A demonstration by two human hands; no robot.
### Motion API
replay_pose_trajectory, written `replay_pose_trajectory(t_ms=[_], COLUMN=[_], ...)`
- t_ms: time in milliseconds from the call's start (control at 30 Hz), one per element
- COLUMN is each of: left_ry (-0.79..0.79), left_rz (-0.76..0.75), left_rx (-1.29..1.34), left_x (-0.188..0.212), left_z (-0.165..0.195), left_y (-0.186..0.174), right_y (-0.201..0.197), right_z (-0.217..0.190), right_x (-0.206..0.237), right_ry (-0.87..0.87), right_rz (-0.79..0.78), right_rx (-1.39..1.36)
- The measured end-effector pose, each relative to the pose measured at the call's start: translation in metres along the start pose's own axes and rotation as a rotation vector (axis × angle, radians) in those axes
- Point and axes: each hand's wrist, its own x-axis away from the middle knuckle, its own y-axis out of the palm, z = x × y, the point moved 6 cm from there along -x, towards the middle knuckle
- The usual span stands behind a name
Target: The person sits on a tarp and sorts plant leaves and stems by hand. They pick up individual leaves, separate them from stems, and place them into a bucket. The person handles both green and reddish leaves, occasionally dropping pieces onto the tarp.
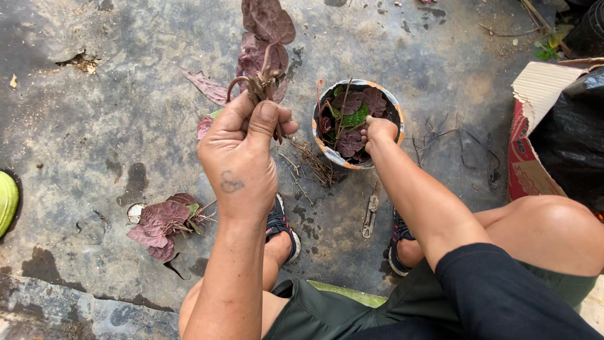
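Note:
My left hand (242, 151) is raised and closed around a bunch of plant cuttings (263, 60) with dark purple leaves and brown stems that stick up past my thumb. A small round pot (391, 107) with a white and orange rim sits on the ground ahead of me, filled with purple and green leaves. My right hand (379, 131) reaches into the pot at its near right side, fingers pressed down among the leaves; what it grips is hidden.
A pile of purple leaves (165, 223) lies on the wet concrete at left. Dry twigs (314, 165) and small pruning shears (370, 212) lie near the pot. A cardboard box with a black bag (557, 132) stands at right. My knees and sandalled feet are below.

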Motion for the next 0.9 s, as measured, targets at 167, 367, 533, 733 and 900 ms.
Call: replay_pose_trajectory(t_ms=[167, 367, 533, 733, 900], left_ry=[0.015, 0.028, 0.021, 0.241, 0.448], left_rz=[-0.01, -0.032, -0.112, -0.225, -0.266], left_rx=[-0.009, -0.004, -0.07, -0.449, -0.588], left_x=[0.0, 0.006, 0.02, 0.05, 0.057], left_z=[-0.004, -0.012, -0.023, -0.014, -0.01], left_y=[0.004, 0.008, 0.025, 0.051, 0.061], right_y=[0.006, -0.028, -0.068, -0.126, -0.122], right_z=[-0.057, -0.101, -0.16, -0.221, -0.191], right_x=[0.033, 0.043, 0.074, 0.176, 0.244], right_ry=[-0.656, -0.35, -0.573, -1.263, -1.361], right_rz=[-0.146, -0.508, -0.571, -0.661, -0.903], right_rx=[0.424, 0.34, 0.117, -0.07, 0.079])
